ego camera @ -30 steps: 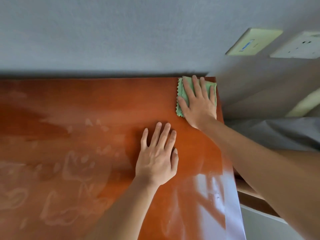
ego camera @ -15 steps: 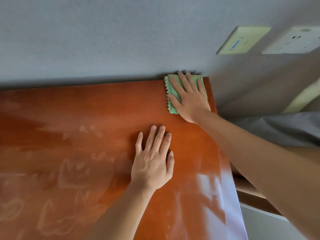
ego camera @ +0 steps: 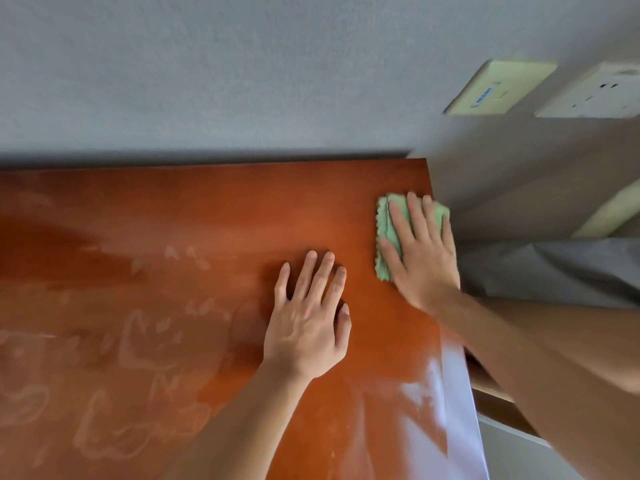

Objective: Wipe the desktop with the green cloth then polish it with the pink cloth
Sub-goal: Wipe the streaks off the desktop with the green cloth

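Observation:
A reddish-brown wooden desktop (ego camera: 214, 216) fills the lower left, with pale dusty smears across its left and middle. My right hand (ego camera: 424, 254) lies flat on a folded green cloth (ego camera: 385, 233) and presses it to the desktop along the right edge, a little short of the back corner. My left hand (ego camera: 308, 323) rests palm down on the bare wood, fingers spread, just left of the cloth. No pink cloth is in view.
A grey wall (ego camera: 242, 74) rises directly behind the desk. Two wall plates, a yellowish one (ego camera: 498, 88) and a white socket (ego camera: 595, 91), sit at the upper right. Grey fabric (ego camera: 554, 268) lies beyond the desk's right edge. Glare covers the near right corner (ego camera: 446, 403).
My right hand has slid the green cloth from the back right corner towards me along the right edge. My left hand has stayed flat on the wood.

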Demonstrator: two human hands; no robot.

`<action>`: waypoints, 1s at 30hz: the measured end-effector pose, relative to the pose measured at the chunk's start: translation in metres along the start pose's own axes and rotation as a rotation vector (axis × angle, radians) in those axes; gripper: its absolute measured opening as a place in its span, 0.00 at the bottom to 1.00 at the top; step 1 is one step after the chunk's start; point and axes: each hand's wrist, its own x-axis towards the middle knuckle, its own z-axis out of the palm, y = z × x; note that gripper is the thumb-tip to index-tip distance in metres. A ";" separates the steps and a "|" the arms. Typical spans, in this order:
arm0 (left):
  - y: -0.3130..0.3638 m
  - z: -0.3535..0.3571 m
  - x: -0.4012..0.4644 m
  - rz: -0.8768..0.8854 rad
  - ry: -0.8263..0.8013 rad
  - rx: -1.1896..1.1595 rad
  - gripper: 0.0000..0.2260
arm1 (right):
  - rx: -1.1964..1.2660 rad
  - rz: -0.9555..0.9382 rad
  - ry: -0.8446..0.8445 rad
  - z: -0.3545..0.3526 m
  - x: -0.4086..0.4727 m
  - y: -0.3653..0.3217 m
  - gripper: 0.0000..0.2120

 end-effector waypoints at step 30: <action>0.000 0.002 0.000 0.009 0.040 0.070 0.25 | 0.007 -0.005 -0.054 0.021 -0.135 -0.004 0.30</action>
